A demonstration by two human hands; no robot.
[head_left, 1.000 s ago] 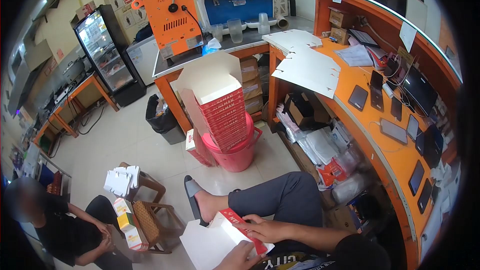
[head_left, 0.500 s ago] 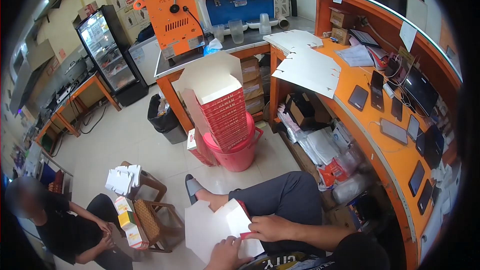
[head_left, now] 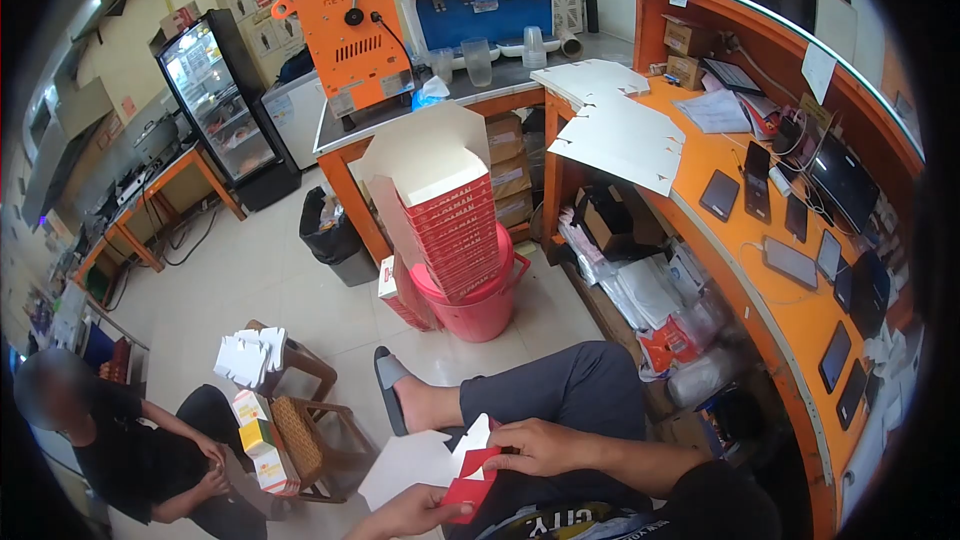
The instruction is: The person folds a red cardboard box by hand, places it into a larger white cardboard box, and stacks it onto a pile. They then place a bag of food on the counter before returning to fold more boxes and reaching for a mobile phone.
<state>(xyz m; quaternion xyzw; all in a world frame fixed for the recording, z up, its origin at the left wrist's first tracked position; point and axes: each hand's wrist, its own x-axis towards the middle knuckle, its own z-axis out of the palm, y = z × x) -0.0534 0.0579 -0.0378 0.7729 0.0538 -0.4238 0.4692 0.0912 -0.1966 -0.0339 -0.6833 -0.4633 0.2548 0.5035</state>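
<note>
A partly folded cardboard box (head_left: 408, 468), white inside and red outside, rests in my lap. My left hand (head_left: 415, 512) grips its near red side, thumb on the outside. With my right hand (head_left: 540, 446) I pinch the box's right side wall near a corner, fingers bent over the edge. The wide white lid flap spreads toward the left. Past my knee rises a tall stack of red-sided boxes (head_left: 455, 230), the top one open with its white inside showing. A pink bucket (head_left: 480, 315) with a lid carries that stack.
At left sits another person (head_left: 110, 450) beside stools (head_left: 300, 430) holding small cartons (head_left: 262, 440) and white folded card. On the right, a curved orange counter (head_left: 730, 230) bears several phones and flat white card sheets (head_left: 620, 145). A black bin (head_left: 335, 240) stands behind the stack.
The box has tilted so its red outer side now faces me. My left hand has moved left and down from inside the box to its outer side; my right hand has shifted slightly up.
</note>
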